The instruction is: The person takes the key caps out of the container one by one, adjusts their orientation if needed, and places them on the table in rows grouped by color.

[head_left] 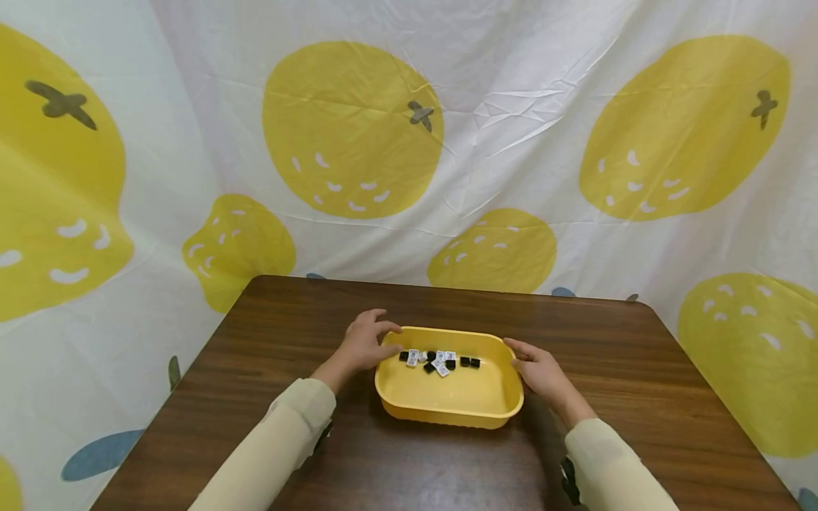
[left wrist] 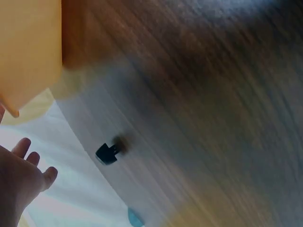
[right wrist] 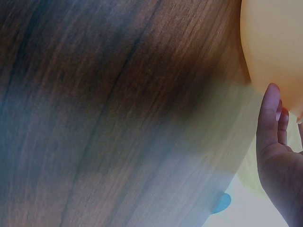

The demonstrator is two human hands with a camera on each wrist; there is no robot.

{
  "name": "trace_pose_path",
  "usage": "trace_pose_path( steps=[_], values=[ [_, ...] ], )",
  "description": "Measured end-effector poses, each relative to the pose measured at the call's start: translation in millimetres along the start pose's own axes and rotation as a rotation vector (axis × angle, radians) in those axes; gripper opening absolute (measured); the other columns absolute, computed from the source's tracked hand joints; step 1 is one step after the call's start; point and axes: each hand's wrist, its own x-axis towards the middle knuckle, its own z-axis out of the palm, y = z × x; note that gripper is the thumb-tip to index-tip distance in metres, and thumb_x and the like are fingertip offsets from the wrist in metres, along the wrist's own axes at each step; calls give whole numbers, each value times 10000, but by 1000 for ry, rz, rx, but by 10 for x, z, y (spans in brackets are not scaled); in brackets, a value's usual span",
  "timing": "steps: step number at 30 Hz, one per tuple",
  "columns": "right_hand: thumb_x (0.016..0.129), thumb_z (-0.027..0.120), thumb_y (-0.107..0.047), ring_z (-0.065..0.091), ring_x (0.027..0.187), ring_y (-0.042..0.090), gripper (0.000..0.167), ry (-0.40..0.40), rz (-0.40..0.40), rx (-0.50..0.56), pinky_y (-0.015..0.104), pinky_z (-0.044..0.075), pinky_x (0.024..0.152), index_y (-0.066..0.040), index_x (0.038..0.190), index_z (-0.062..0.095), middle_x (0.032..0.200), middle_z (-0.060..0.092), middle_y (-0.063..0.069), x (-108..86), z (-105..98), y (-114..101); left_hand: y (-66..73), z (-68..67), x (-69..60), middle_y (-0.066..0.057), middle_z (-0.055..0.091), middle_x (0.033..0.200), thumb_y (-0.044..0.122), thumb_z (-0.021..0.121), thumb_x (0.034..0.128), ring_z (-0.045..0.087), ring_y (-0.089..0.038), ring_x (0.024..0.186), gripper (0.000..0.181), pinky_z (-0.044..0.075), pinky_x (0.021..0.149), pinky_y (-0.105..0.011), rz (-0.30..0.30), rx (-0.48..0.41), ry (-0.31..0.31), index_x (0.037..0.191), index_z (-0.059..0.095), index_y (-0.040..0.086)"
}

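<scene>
A yellow plastic basin stands on the table, with several small black and white square tiles lying toward its back inside. At the basin's left back corner, my left hand has its thumb and index finger at the rim. The other fingers are spread clear of the wall in the left wrist view. My right hand holds the right rim, thumb over the edge and fingers along the outside. A small black piece appears against the tabletop in the left wrist view; I cannot find it in the head view.
The dark brown wooden table has rounded far corners. A white cloth printed with yellow lemons hangs behind it and along both sides.
</scene>
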Motion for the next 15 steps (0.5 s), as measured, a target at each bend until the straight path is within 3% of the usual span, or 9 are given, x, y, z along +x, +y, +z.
trace_pose_path(
  steps=[6,15],
  values=[
    [1013,444,-33,448,521,163,476,8,-1,-2,306,435,525,-21,1489,425,1203,569,265,-4,-3,-2,20,92,44,-161,376,1522,340,720,899,273,-395,1418,301,205,1129,-576,-50,70,-39,1172,725,213],
    [1015,446,-32,500,585,164,481,8,7,9,322,467,563,-30,1495,419,1244,554,276,-3,-1,-2,95,155,87,-202,408,1488,339,734,870,294,-408,1403,271,230,1108,-591,-71,144,-64,1113,755,221]
  ],
)
